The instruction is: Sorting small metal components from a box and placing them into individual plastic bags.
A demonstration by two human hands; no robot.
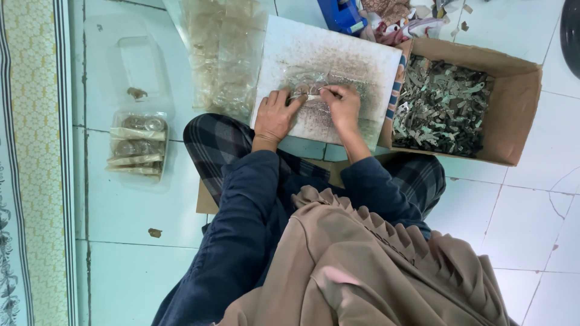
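A person sitting cross-legged on a pale tiled floor (519, 229) is working over a worn white square board (338, 54). The left hand (275, 116) is pressing flat on a small clear plastic packet (305, 81) lying on the board, fingers spread and nothing gripped. The right hand (343, 104) is pinching the packet's edge between fingertips. An open brown cardboard box (519, 102) of small grey metal pieces (441, 105) is sitting just beside the board. A clear plastic tray (139, 145) of filled packets is lying near the left knee.
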